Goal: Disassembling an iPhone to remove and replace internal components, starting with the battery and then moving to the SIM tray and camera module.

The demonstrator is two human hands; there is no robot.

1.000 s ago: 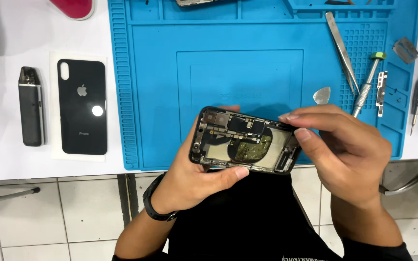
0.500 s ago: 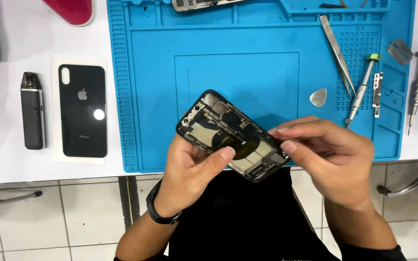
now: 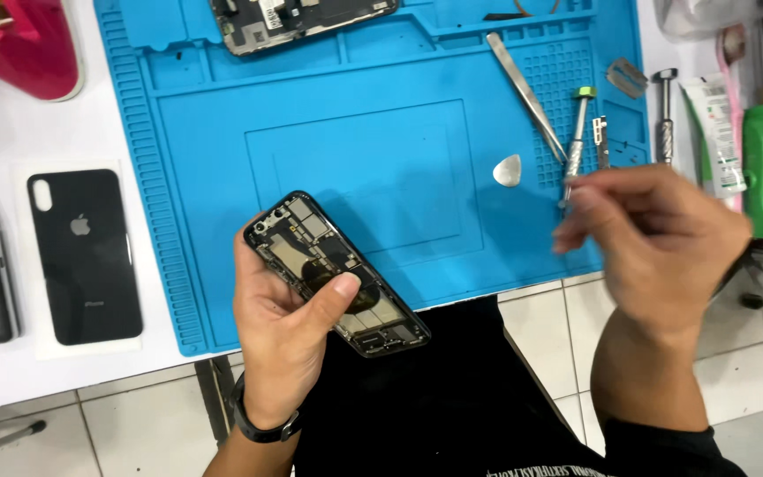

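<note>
Black and opened, the phone frame [image 3: 336, 272] lies slanted in the left hand [image 3: 280, 322], fingers wrapped round its edge, thumb pressed on its innards, above the blue mat [image 3: 222, 159] near edge. The right hand [image 3: 655, 243], at three o'clock, is blurred; I cannot tell whether its curled fingers pinch anything, just below the green-capped screwdriver [image 3: 576, 141].

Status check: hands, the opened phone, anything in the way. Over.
Left hand grips opened phone, thumb on its insides, over blue mat edge. Right hand blurred, off the phone, near green-capped screwdriver; holding anything, cannot tell. Nothing between hands.
</note>
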